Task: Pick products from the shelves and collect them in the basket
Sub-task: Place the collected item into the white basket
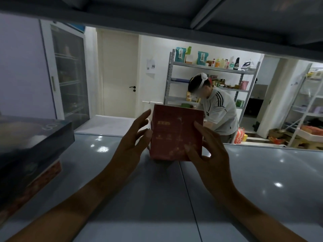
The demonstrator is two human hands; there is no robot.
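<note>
Red box (176, 131) stands upright at the centre of the frame on a glossy grey shelf (244, 189), held between both hands. The right hand (208, 151) grips its right edge, thumb on the front face near the lower corner and fingers curled round the side. The left hand (132, 138) touches the left edge with its fingers spread and nearly straight, the tips against the box's side. Both bare forearms reach in from the bottom of the frame. At the left edge a dark box (33, 142) lies flat on top of an orange-patterned box (35, 186), well apart from the hands. Above, the underside of the next shelf board (157, 16) fills the top of the frame. Beyond the shelf, right of centre, a person in a grey striped shirt (218, 112) bends before a metal rack (213, 70) stocked with packets and bottles. A white door (120, 72) shows left of centre.
</note>
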